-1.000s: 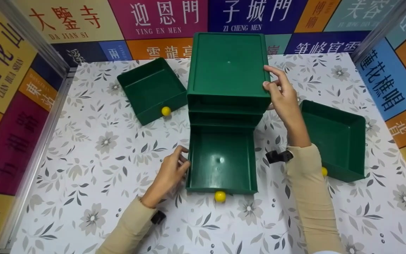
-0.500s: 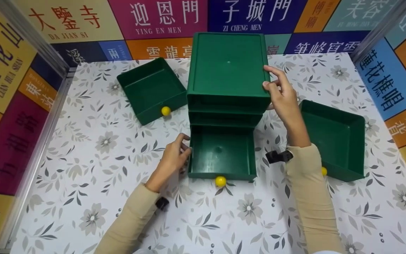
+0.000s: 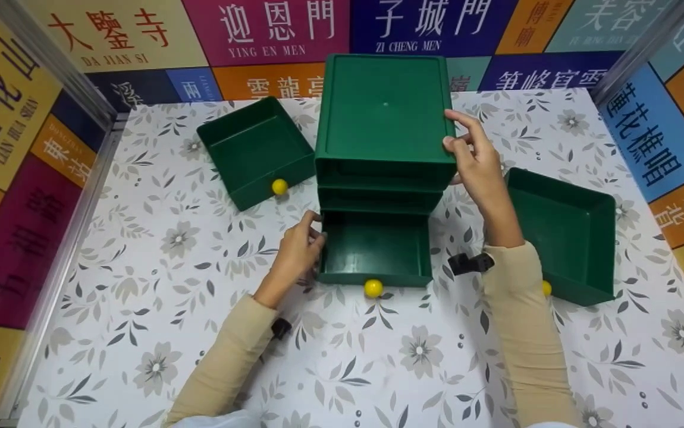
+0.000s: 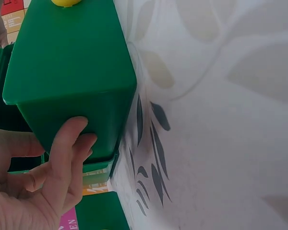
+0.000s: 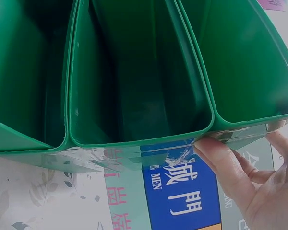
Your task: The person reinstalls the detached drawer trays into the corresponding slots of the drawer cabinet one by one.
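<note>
In the head view a green plastic drawer cabinet (image 3: pixel 385 107) stands at the centre with two bare slots. Its lowest drawer (image 3: pixel 377 244) sticks partly out of the front, with a yellow ball knob (image 3: pixel 373 289). My left hand (image 3: pixel 297 252) is at that drawer's left wall. In the left wrist view its fingers (image 4: pixel 69 132) lie on the wall's outside and the thumb is at the rim. My right hand (image 3: pixel 477 163) steadies the cabinet's right side, with the thumb and a fingertip on the top edge; other fingers are partly hidden.
One loose green drawer (image 3: pixel 259 154) lies left of the cabinet. Another loose drawer (image 3: pixel 568 238) is at the right, beside the right forearm. Flowered cloth covers the table (image 3: pixel 157 285), and panels with printed characters (image 3: pixel 282 30) wall in the back and sides.
The lowest drawer has slid back into the cabinet, less of it sticking out now. My left hand has moved away from the body along with it. The right hand stays in place.
</note>
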The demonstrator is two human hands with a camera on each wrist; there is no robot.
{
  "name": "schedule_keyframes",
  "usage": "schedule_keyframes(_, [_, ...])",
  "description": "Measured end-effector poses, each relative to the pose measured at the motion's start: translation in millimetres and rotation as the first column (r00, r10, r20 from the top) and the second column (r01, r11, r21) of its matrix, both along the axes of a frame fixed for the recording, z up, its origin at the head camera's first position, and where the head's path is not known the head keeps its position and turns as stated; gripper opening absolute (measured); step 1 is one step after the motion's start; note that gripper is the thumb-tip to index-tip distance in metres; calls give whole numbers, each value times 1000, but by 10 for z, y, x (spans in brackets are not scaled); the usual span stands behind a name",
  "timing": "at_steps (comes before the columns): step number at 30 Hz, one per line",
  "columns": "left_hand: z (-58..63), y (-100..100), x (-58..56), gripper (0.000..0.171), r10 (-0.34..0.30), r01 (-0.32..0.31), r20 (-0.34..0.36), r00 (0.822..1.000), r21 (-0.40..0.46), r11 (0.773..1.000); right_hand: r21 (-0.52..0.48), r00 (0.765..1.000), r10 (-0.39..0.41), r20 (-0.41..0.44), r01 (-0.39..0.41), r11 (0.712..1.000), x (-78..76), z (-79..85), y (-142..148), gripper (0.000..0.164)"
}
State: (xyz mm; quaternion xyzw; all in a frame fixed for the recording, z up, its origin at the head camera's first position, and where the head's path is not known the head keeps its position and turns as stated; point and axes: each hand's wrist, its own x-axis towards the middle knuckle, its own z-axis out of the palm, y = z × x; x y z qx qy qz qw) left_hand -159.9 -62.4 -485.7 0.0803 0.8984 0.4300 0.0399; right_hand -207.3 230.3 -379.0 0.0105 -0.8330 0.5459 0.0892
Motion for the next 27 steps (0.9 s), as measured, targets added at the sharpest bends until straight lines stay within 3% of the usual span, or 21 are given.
schedule_keyframes(6, [29,2,-65,21,37,-38,49,998,19,999,-3,1000,11,-1,-11,1000,2,10,-21,41])
schedule_keyframes(11, [34,-1,-93,18,45,-46,51,998,7,999,-1,1000,12,7,-12,1000,8,27,-37,40])
schedule_keyframes(15, [62,47,-55,18,53,-55,-17,998,-112,992,4,1000,8,5,-8,1000,13,32,-35,40])
schedule_keyframes(18, [122,121,33,20,57,-86,-115,992,-265,960,0,1000,4,5,-4,1000,16,31,-29,40])
schedule_keyframes(22, [215,249,194,22,-32,-91,-282,959,-412,907,-2,1000,-4,12,4,1000,19,33,-23,40])
schedule_keyframes(27, [245,443,397,22,-256,11,-415,873,-508,861,-7,1000,-7,16,7,1000,22,36,-24,40])
